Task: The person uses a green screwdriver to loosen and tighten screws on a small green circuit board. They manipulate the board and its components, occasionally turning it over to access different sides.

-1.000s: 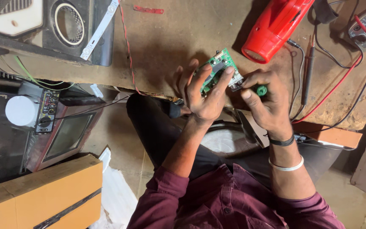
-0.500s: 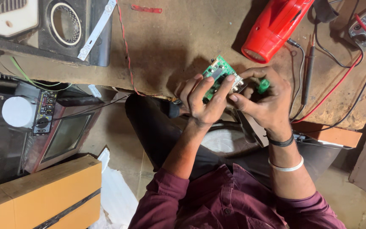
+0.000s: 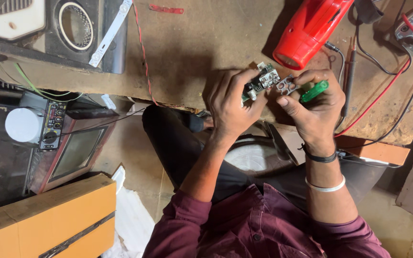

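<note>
At the bench's (image 3: 206, 52) near edge, my left hand (image 3: 230, 107) fingers grip a small circuit board (image 3: 262, 80); my right hand (image 3: 314, 105) clenches a green-handled screwdriver (image 3: 314, 91) touching it.

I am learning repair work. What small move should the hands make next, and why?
Probably bring the green-handled screwdriver tip onto the small green circuit board: the left hand grips the board, and the right hand holds the tool beside it.

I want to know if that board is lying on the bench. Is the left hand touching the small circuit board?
Touching. The head view shows the left hand with its fingers wrapped around the small circuit board, lifting it.
</note>
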